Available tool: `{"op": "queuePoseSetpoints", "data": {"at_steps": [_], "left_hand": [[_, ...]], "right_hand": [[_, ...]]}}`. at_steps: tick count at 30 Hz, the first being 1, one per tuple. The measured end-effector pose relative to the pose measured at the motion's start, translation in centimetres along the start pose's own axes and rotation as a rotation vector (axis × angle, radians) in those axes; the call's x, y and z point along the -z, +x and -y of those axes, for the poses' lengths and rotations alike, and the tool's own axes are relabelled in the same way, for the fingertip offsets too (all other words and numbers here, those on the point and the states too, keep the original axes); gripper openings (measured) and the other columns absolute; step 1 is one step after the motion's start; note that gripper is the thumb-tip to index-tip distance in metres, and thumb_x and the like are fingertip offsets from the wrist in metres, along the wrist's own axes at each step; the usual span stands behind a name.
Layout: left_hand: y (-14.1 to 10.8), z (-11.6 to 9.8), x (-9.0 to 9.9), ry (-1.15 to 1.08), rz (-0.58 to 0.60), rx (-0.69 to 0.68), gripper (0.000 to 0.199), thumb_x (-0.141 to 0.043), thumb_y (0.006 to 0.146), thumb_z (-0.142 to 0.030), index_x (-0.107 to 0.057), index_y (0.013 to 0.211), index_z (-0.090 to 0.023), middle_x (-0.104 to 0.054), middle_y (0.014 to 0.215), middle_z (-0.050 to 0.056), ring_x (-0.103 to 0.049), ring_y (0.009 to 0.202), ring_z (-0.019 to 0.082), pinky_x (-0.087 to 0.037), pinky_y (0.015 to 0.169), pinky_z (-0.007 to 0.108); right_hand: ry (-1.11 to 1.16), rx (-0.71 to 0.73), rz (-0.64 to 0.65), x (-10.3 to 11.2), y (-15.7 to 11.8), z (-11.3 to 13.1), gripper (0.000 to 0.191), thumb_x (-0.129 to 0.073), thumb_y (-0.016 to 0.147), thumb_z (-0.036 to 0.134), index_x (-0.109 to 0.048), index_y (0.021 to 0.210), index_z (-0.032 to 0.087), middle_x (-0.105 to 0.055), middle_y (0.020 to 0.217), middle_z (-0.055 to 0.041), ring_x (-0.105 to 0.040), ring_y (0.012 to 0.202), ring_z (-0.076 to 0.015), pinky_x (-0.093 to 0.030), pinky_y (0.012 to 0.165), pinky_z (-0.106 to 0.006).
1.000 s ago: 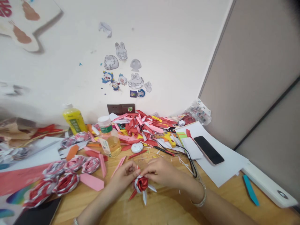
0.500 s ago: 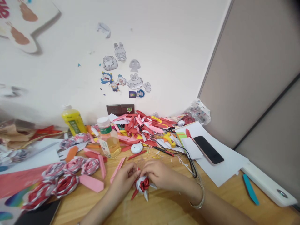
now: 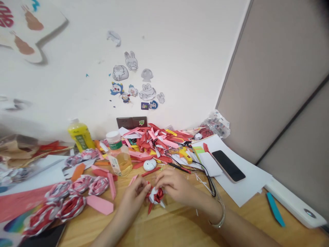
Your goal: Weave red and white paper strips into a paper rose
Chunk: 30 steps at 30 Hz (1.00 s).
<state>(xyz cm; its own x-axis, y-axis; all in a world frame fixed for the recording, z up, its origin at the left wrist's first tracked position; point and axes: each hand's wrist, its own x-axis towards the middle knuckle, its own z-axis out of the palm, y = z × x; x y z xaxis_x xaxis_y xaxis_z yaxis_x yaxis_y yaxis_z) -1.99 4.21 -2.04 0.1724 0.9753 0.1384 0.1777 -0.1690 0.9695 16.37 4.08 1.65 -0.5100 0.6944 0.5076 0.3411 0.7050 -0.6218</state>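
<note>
While the left grip (image 3: 136, 192) stays low over the tabletop (image 3: 180, 231), its thumb and fingertips are pinched together on the left edge of a red-and-white paper flower (image 3: 157, 196), and that flower sits right between the two grips, pointed petals poking out towards the viewer. Over on its other side, the right grip (image 3: 175, 185) has its fingers bent and bunched at the flower's upper right, but whether they are clamped on a petal, we cannot tell! A bracelet (image 3: 220, 216) circles the wrist behind that right grip. Just beyond the pair lies a white rounded case (image 3: 149, 165), and past it rises a great heap of folded paper strips (image 3: 160, 141), mostly red and pink. Beyond the left grip, slightly to its left, a bottle of pale yellow liquid (image 3: 120, 158) stands upright; out to that grip's left, a pink strip (image 3: 100, 204) lies beside the twisted paper rosettes (image 3: 73, 208). Beyond the right grip rests a yellow glue gun (image 3: 185, 155), and well to that grip's right, a black-screened phone (image 3: 228, 166) lies on white paper (image 3: 240, 192).
</note>
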Motion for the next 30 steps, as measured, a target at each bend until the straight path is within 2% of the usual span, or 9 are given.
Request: {"op": "queuePoseSetpoints", "data": {"at_steps": [3, 5, 9, 12, 15, 19, 22, 26, 30], "left_hand": [[0.0, 0.2, 0.2, -0.101, -0.054, 0.014, 0.030, -0.058, 0.075, -0.046, -0.047, 0.067, -0.019, -0.051, 0.056, -0.006, -0.050, 0.052, 0.012, -0.040, 0.051, 0.022], [0.0, 0.2, 0.2, -0.104, -0.072, 0.015, 0.031, -0.059, 0.074, -0.048, -0.049, 0.068, -0.019, -0.054, 0.059, -0.004, -0.052, 0.055, 0.013, -0.042, 0.053, 0.023], [-0.3, 0.1, -0.2, -0.022, -0.086, -0.004, 0.031, -0.060, 0.072, -0.047, -0.052, 0.065, -0.018, -0.057, 0.061, -0.002, -0.054, 0.059, 0.015, -0.043, 0.056, 0.024], [-0.6, -0.4, -0.4, -0.021, -0.051, -0.022, 0.029, -0.059, 0.074, -0.045, -0.053, 0.066, -0.019, -0.060, 0.064, 0.000, -0.057, 0.062, 0.017, -0.045, 0.059, 0.026], [-1.0, -1.2, -0.3, 0.035, -0.003, -0.073, 0.023, -0.060, 0.075, -0.041, -0.057, 0.069, -0.018, -0.064, 0.072, 0.003, -0.060, 0.071, 0.020, -0.048, 0.067, 0.030], [-1.3, -2.6, -0.2, 0.207, -0.087, -0.154, 0.014, -0.062, 0.073, -0.034, -0.065, 0.079, -0.022, -0.070, 0.084, 0.005, -0.062, 0.083, 0.025, -0.046, 0.083, 0.038], [-1.5, -3.0, -0.4, 0.260, -0.113, -0.218, 0.017, -0.064, 0.071, -0.029, -0.068, 0.086, -0.024, -0.072, 0.090, 0.005, -0.063, 0.086, 0.025, -0.046, 0.085, 0.038], [-1.5, -2.8, -0.5, 0.273, -0.137, -0.266, 0.015, -0.064, 0.071, -0.028, -0.069, 0.085, -0.024, -0.073, 0.089, 0.005, -0.064, 0.084, 0.024, -0.044, 0.088, 0.039], [-1.4, -2.5, -0.3, 0.263, -0.160, -0.283, 0.009, -0.064, 0.071, -0.027, -0.068, 0.079, -0.023, -0.072, 0.082, 0.004, -0.064, 0.080, 0.024, -0.043, 0.089, 0.040]], "right_hand": [[0.154, -0.270, -0.211, 0.2, 0.0, -0.7, 0.019, -0.051, 0.075, 0.009, -0.064, 0.086, 0.019, -0.064, 0.089, -0.0029, -0.059, 0.087, -0.0159, -0.045, 0.079, -0.029], [0.325, -0.417, -0.206, 0.0, 0.0, -1.3, 0.018, -0.057, 0.074, 0.017, -0.061, 0.092, 0.017, -0.065, 0.088, -0.0038, -0.061, 0.082, -0.0163, -0.047, 0.073, -0.028], [0.572, -0.501, -0.088, -0.7, -0.1, -2.3, 0.019, -0.067, 0.068, 0.024, -0.061, 0.083, 0.014, -0.066, 0.081, -0.0035, -0.063, 0.075, -0.0163, -0.048, 0.070, -0.028], [0.613, -0.507, -0.111, -1.0, -0.1, -2.5, 0.019, -0.067, 0.065, 0.021, -0.061, 0.082, 0.014, -0.067, 0.078, -0.0026, -0.063, 0.073, -0.0157, -0.048, 0.069, -0.028], [0.545, -0.489, -0.145, -0.8, -0.1, -1.7, 0.016, -0.064, 0.067, 0.018, -0.063, 0.082, 0.015, -0.067, 0.079, -0.0027, -0.062, 0.072, -0.0154, -0.048, 0.067, -0.027], [0.272, -0.354, -0.159, -0.4, 0.0, 0.2, 0.010, -0.064, 0.071, 0.015, -0.065, 0.080, 0.018, -0.067, 0.082, -0.0018, -0.061, 0.079, -0.0153, -0.046, 0.072, -0.026], [0.095, -0.283, -0.203, -0.5, -0.1, 1.2, 0.011, -0.066, 0.072, 0.014, -0.066, 0.081, 0.020, -0.067, 0.085, -0.0012, -0.060, 0.082, -0.0156, -0.043, 0.076, -0.026], [0.007, -0.228, -0.243, -0.8, -0.1, 1.3, 0.013, -0.067, 0.072, 0.013, -0.066, 0.082, 0.021, -0.066, 0.084, -0.0001, -0.059, 0.082, -0.0148, -0.041, 0.076, -0.025], [-0.022, -0.189, -0.218, -0.9, -0.1, 1.3, 0.009, -0.066, 0.074, 0.014, -0.065, 0.081, 0.020, -0.066, 0.081, -0.0005, -0.059, 0.080, -0.0151, -0.041, 0.074, -0.026]]}}
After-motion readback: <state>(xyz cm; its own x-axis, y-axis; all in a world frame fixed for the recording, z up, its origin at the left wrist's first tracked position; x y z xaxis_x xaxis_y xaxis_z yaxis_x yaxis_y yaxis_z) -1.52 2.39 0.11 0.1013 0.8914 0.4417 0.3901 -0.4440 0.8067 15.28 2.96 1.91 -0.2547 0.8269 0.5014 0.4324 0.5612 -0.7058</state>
